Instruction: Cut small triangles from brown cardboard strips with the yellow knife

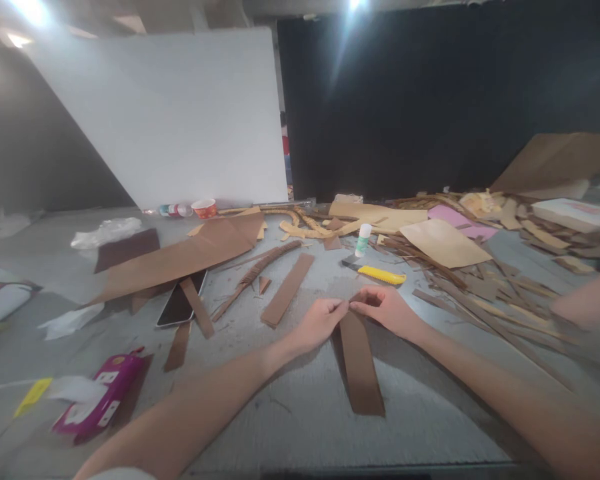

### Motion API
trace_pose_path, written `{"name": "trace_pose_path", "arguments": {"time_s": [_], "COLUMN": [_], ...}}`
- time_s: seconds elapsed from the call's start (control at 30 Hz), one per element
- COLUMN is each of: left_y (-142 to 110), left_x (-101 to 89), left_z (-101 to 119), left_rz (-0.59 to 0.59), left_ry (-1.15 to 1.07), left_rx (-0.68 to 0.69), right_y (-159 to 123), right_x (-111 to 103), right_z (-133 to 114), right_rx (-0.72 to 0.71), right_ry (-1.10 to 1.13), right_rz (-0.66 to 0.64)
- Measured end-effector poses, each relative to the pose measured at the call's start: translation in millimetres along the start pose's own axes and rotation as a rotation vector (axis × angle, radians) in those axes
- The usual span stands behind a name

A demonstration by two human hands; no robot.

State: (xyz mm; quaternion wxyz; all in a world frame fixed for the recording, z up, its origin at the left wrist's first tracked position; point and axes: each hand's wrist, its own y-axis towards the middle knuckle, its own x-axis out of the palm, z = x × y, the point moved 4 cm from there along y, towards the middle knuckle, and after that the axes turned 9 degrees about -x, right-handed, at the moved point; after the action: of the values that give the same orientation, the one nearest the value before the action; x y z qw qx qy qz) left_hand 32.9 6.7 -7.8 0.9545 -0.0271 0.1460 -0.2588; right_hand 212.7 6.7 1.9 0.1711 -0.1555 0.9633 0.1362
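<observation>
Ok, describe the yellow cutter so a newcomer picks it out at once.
On the grey table, find the person's right hand. The cutter lies just beyond it; its bright yellow handle sets it apart from the white-and-green glue stick behind.

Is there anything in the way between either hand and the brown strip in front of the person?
Nothing visible: the left hand and right hand meet at the far end of the brown strip, fingertips on it. The yellow cutter and glue stick are beyond the hands, not between.

Brown strip (pixel 361 367) part-hidden by hands (pixel 323 323); 2nd person's arm (pixel 590 301) cropped @R.
</observation>
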Motion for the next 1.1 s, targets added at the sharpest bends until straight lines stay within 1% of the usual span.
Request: {"name": "trace_pose_path", "arguments": {"time_s": [0.17,0.27,0.47,0.67,0.87,1.0,1.1], "left_y": [-1.5,-2.9,-6.6,-6.4,-4.3,-3.3,-3.2], "left_x": [2.2,3.5,3.9,3.1,3.6,3.8,2.6], "left_z": [1.4,3.2,6.5,7.9,7.3,5.6,4.6], "left_rz": [-0.022,-0.029,-0.025,-0.007,-0.027,-0.050,-0.034], "left_ry": [0.032,0.076,0.121,0.100,0.067,0.044,0.054], "left_rx": [0.032,0.053,0.032,0.019,0.024,0.033,0.041], "right_y": [0.2,0.8,-0.3,-1.6,0.2,1.4,2.0], "right_x": [0.9,1.7,3.7,4.7,3.3,1.2,0.4], "right_z": [-1.4,-1.9,-1.7,1.7,2.0,2.9,1.2], "right_rx": [-0.020,0.010,0.083,0.093,0.044,0.079,0.046], "right_ry": [-0.001,0.005,0.083,0.155,0.068,0.023,0.004], "right_rz": [0.004,0.018,0.043,0.037,0.009,0.067,0.058]}}
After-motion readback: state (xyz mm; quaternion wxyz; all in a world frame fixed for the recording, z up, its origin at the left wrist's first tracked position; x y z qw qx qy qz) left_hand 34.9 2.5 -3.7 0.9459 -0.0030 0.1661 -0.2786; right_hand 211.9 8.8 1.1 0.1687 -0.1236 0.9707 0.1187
